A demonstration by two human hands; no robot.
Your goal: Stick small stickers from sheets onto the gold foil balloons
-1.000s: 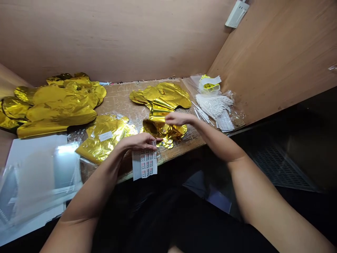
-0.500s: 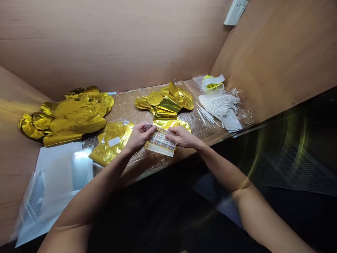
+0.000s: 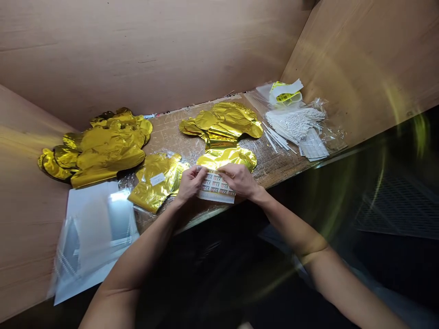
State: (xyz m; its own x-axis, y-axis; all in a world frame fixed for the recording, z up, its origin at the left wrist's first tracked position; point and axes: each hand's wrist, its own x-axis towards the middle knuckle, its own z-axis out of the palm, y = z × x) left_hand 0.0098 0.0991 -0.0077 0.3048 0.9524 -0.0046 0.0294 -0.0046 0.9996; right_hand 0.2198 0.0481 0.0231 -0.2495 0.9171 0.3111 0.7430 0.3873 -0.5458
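A sheet of small printed stickers (image 3: 216, 185), with rows of CE marks, is held up near the table's front edge. My left hand (image 3: 192, 183) pinches its upper left corner between thumb and finger. At the upper right, my right hand (image 3: 240, 179) is closed on the same sheet, its fingers close to the left thumb. Whether a single sticker is between the fingertips I cannot tell. Just behind the hands lies a flat gold foil balloon (image 3: 226, 128). Left of them, a clear bag of folded gold foil (image 3: 154, 187) bears a white label (image 3: 157, 178).
A heap of gold foil balloons (image 3: 106, 151) sits at the left, with clear plastic bags and white sheets (image 3: 92, 228) in front. To the right are a bundle of white paper sticks (image 3: 295, 123), loose sticks (image 3: 277, 139) and a yellow-and-white roll (image 3: 287, 93). Wooden panels (image 3: 171, 50) enclose the table.
My right hand has moved up the sheet toward its top edge, closer to my left hand. The view has shifted slightly, so the table's contents appear moved.
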